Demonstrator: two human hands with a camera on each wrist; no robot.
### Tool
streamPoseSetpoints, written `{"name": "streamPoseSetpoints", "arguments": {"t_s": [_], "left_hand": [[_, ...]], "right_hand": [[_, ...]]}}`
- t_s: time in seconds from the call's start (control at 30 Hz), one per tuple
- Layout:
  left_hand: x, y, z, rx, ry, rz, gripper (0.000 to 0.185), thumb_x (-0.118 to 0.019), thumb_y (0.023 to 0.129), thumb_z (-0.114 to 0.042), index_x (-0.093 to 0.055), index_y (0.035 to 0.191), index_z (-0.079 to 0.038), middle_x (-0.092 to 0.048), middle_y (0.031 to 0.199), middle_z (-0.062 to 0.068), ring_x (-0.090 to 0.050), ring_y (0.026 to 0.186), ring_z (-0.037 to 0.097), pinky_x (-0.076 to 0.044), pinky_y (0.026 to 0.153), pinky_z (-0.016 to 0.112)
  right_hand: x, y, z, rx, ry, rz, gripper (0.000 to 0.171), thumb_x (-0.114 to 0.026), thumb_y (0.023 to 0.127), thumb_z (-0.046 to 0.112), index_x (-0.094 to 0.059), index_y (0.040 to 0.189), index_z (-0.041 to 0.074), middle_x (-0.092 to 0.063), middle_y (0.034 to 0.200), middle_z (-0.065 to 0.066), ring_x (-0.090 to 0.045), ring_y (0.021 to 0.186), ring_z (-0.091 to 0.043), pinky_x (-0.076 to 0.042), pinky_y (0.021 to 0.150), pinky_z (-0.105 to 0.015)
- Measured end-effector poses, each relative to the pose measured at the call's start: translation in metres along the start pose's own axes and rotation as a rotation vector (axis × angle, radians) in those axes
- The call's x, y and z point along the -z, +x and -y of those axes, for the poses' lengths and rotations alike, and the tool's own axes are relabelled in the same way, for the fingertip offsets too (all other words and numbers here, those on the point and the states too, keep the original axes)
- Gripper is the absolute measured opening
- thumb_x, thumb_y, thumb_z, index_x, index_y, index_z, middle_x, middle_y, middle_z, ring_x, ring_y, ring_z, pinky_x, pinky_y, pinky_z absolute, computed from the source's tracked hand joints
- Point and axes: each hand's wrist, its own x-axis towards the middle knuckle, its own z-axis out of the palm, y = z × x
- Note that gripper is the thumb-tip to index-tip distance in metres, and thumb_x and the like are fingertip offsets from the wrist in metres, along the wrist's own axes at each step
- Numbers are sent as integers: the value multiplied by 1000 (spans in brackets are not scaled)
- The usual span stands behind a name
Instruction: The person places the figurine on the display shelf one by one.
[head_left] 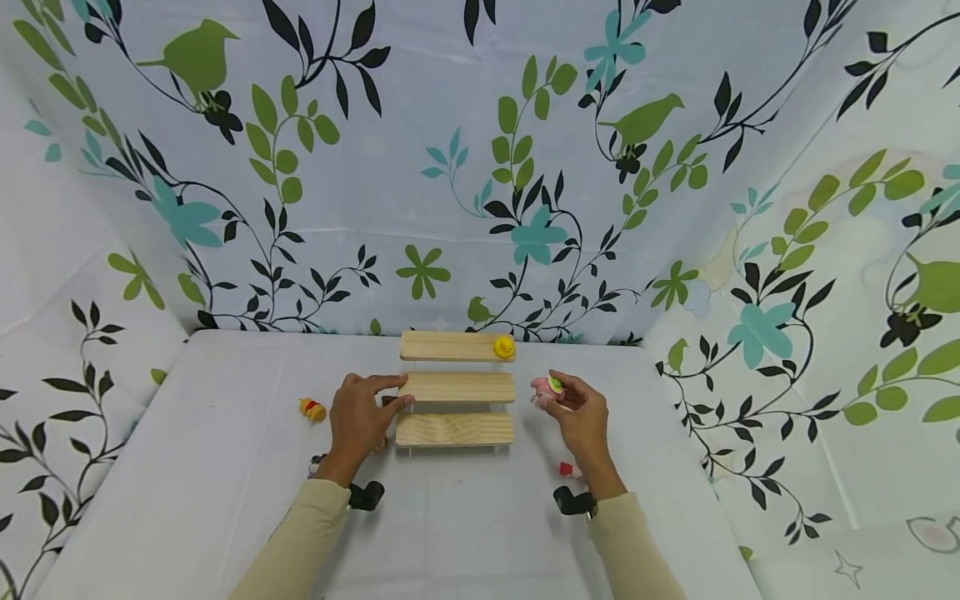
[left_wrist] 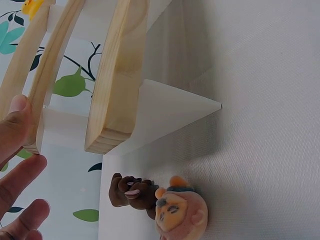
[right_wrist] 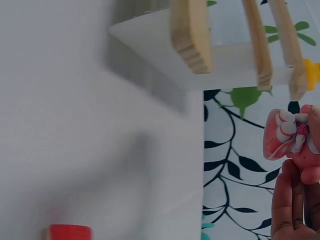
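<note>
No readable text or labels anywhere

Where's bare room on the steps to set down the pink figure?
The middle step and bottom step show bare wood; the left hand touches the middle step's left end. The top step is free left of the yellow duck. The right hand holds the pink figure.

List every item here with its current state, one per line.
Left hand: fingers straight, touching the middle step's left end.
Right hand: pinching a pink figure, raised right of the shelf.
Stepped wooden shelf: upright on the table.
Yellow duck: standing on the top step.
Orange figure: lying on the table.
Brown figure: lying by the shelf.
</note>
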Motion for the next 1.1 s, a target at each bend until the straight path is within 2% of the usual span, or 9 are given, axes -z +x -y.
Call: {"name": "streamPoseSetpoints", "arguments": {"t_s": [0.2,0.37,0.6,0.83,1.1], "left_hand": [[1,-1,-1,3,-4,2,46,-92,82,-36,-82,123,-21,-83,114,6,-56,84,27,-38,62,33],[1,-1,-1,0,-3,2,46,-92,82,-36,-82,124,-21,-83,114,6,-56,85,27,-38,64,33],[-1,0,1,-2,-4,3,46,-92,82,-36,-82,124,-21,-83,115,6,-54,83,25,-38,63,33],[0,0,1,11,-2,19,46,-92,83,-38,-82,124,-22,-82,117,6,-56,85,26,-39,63,33],[2,0,0,1,-10,22,46,-91,83,-37,-81,125,-21,-82,118,7,-57,87,27,-40,66,33]], "right_hand": [[3,6,18,30,31,-9,50,-86,90,12,-73,137,23,-71,128,-7,-67,108,-26,-57,86,-14],[2,10,31,78,44,-12,50,-86,90,14,-73,137,28,-71,126,-4,-67,108,-25,-57,87,-15],[-1,16,52,174,81,11,49,-86,90,11,-73,137,21,-72,129,-5,-67,110,-23,-58,94,-23],[-11,20,73,214,101,47,51,-84,91,7,-71,139,14,-70,131,-11,-66,113,-24,-56,92,-16],[-24,27,88,273,128,68,49,-86,89,9,-73,136,14,-72,133,-9,-66,110,-23,-56,94,-19]]}}
